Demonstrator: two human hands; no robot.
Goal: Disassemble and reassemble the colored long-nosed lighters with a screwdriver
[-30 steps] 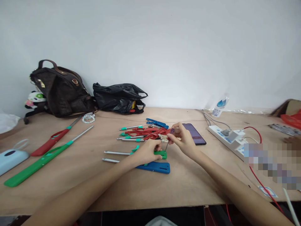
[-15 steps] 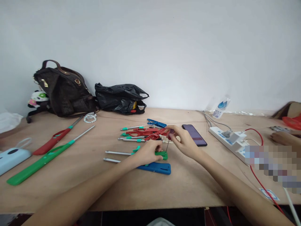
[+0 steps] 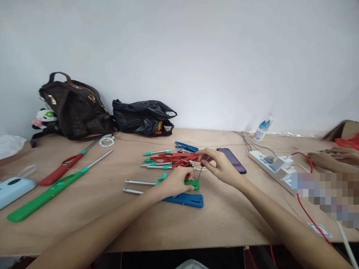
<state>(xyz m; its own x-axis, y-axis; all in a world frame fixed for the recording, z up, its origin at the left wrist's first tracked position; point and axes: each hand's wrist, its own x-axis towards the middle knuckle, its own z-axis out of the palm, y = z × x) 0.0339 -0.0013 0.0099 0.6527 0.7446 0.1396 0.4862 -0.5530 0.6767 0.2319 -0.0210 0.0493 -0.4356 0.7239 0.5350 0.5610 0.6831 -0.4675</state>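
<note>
- the left hand point(image 3: 181, 179) has a narrow grip on the green lighter point(image 3: 195, 184), thumb and curled fingers close together by its handle end.
- the right hand point(image 3: 220, 166) pinches the dark red handle of a screwdriver point(image 3: 200, 172), its thin shaft slanting down from that grip to the green handle.
- the green lighter lies flat on the table point(image 3: 230, 220), under the left fingers; its metal tube points away to the left.
- just nearer the wearer than the left grip lies a blue lighter point(image 3: 190, 200).
- beyond the left grip are red lighter parts point(image 3: 164, 157) and metal tubes.
- right of the right grip lies a phone point(image 3: 232, 160), then a power strip point(image 3: 270, 170).
</note>
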